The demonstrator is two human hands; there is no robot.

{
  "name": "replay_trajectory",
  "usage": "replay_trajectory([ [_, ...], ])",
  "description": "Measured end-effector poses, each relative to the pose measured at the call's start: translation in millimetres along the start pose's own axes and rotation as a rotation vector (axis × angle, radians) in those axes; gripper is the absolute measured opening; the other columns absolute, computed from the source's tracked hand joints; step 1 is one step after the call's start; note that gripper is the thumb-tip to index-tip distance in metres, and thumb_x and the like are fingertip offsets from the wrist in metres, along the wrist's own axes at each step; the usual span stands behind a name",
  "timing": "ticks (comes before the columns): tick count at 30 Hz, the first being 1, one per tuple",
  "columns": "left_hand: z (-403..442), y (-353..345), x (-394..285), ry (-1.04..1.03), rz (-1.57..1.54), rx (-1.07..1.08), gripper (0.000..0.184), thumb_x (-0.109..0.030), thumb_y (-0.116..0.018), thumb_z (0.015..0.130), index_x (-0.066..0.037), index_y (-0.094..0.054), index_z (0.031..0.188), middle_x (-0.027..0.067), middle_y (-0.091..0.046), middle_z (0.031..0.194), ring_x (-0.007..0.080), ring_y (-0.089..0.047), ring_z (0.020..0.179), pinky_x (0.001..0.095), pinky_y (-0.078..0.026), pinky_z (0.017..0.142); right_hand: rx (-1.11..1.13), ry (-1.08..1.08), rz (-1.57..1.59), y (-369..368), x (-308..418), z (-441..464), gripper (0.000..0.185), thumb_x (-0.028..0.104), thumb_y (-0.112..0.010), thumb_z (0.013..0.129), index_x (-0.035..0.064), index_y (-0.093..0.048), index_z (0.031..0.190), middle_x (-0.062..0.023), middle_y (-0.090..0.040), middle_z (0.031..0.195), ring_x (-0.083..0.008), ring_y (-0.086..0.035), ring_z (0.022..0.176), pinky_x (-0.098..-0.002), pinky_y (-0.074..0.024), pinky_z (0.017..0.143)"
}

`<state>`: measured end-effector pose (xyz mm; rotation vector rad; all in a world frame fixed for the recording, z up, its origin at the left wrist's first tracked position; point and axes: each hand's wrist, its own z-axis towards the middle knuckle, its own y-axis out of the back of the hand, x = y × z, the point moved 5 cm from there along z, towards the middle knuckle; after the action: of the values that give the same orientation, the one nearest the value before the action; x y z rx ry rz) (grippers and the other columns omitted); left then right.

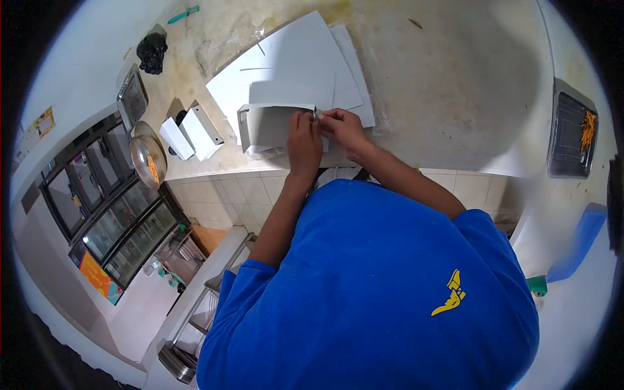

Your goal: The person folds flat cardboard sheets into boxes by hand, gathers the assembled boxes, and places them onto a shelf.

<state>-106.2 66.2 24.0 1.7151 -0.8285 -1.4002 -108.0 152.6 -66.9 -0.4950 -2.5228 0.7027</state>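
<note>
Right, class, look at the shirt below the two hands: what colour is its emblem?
The emblem is yellow on a blue shirt, shown best in the head view.

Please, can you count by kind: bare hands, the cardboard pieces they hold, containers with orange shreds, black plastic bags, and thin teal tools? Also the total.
Bare hands (left hand, right hand): 2
Folded white cardboard piece: 1
Containers (round metal bowl, rectangular black tray): 2
Crumpled black plastic bag: 1
Thin teal tool: 1
Total: 7
</note>
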Motion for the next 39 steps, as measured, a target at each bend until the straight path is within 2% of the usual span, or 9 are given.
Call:
replay_trajectory([
  [4,-8.0,0.0,4.1,-0.052,-0.009,-0.044,0.018,-0.004,-0.059,0.081,0.000,-0.055,0.098,0.0156,-0.049,0.107,0.0333,-0.056,0.086,0.0386,-0.048,0.071,0.055,-0.169,0.040,-3.2,-3.2,-12.5,0.020,0.011,-0.063,0.083,0.0004,-0.060,0.099,-0.0043,-0.062,0.084,-0.0127,-0.059,0.076,-0.0277,-0.0492,0.064],
  [7,-13.0,2.2,12.7,0.033,-0.091,-0.024,0.020,-0.002,-0.061,0.078,-0.001,-0.056,0.097,0.0144,-0.051,0.106,0.0348,-0.057,0.091,0.0418,-0.047,0.073,0.118,-0.039,-0.450,7.4,5.1,-10.3,0.021,0.010,-0.064,0.080,0.0030,-0.059,0.100,-0.0043,-0.062,0.086,-0.0168,-0.060,0.077,-0.0282,-0.0499,0.066],
  [10,-19.6,0.9,20.4,0.054,-0.139,-0.012,0.014,-0.003,-0.062,0.078,-0.001,-0.058,0.092,0.0130,-0.052,0.104,0.0331,-0.056,0.091,0.0415,-0.047,0.073,0.127,0.654,-1.124,12.7,35.3,-16.1,0.034,0.009,-0.066,0.077,0.0103,-0.059,0.110,-0.0043,-0.060,0.099,-0.0195,-0.059,0.094,-0.0318,-0.0493,0.079],
  [13,-24.8,-1.5,18.4,-0.039,-0.079,-0.070,0.010,-0.005,-0.062,0.078,-0.003,-0.061,0.087,0.0115,-0.054,0.099,0.0303,-0.056,0.088,0.0397,-0.047,0.071,0.337,1.142,-1.376,-14.4,57.6,-42.1,0.032,0.009,-0.069,0.071,0.0100,-0.062,0.102,-0.0069,-0.057,0.107,-0.0242,-0.057,0.098,-0.0317,-0.0494,0.079],
  [14,-25.5,-0.7,15.1,-0.087,-0.039,-0.096,0.009,-0.005,-0.062,0.078,-0.003,-0.061,0.087,0.0110,-0.054,0.097,0.0294,-0.056,0.086,0.0392,-0.047,0.069,0.378,1.309,-1.527,-22.2,60.1,-46.3,0.022,0.012,-0.068,0.069,0.0108,-0.065,0.090,-0.0060,-0.055,0.110,-0.0246,-0.055,0.101,-0.0333,-0.0497,0.078],
  [17,-28.5,-0.8,13.9,-0.177,0.051,-0.154,0.008,-0.007,-0.062,0.077,-0.005,-0.062,0.086,0.0087,-0.056,0.093,0.0274,-0.055,0.081,0.0380,-0.047,0.067,0.444,1.377,-1.635,-22.6,59.6,-38.9,0.014,0.013,-0.065,0.069,0.0108,-0.065,0.083,-0.0053,-0.056,0.107,-0.0244,-0.055,0.100,-0.0349,-0.0479,0.080],
  [23,-35.2,0.1,22.6,-0.246,0.038,-0.233,0.010,-0.007,-0.058,0.076,-0.005,-0.059,0.086,0.0066,-0.057,0.092,0.0264,-0.056,0.083,0.0370,-0.048,0.069,0.478,1.545,-1.726,-33.4,54.9,-47.9,0.016,0.014,-0.060,0.073,0.0117,-0.062,0.088,-0.0022,-0.055,0.106,-0.0224,-0.051,0.102,-0.0422,-0.0411,0.090],
  [30,-42.1,-8.4,32.4,-0.236,0.048,-0.301,0.014,-0.004,-0.054,0.074,-0.006,-0.057,0.088,0.0083,-0.057,0.086,0.0258,-0.057,0.085,0.0358,-0.049,0.070,0.450,1.470,-1.901,-37.5,39.0,-41.7,0.016,0.010,-0.055,0.078,0.0107,-0.062,0.092,-0.0003,-0.054,0.103,-0.0227,-0.048,0.106,-0.0501,-0.0360,0.095],
  [39,-22.3,-21.2,49.3,-0.070,-0.247,-0.171,0.019,-0.012,-0.061,0.082,-0.005,-0.044,0.087,0.0150,-0.056,0.081,0.0367,-0.058,0.081,0.0425,-0.046,0.065,0.423,1.482,-1.897,-38.9,41.0,-34.7,0.011,0.012,-0.056,0.079,0.0114,-0.061,0.089,-0.0006,-0.054,0.100,-0.0236,-0.048,0.108,-0.0585,-0.0317,0.096],
])
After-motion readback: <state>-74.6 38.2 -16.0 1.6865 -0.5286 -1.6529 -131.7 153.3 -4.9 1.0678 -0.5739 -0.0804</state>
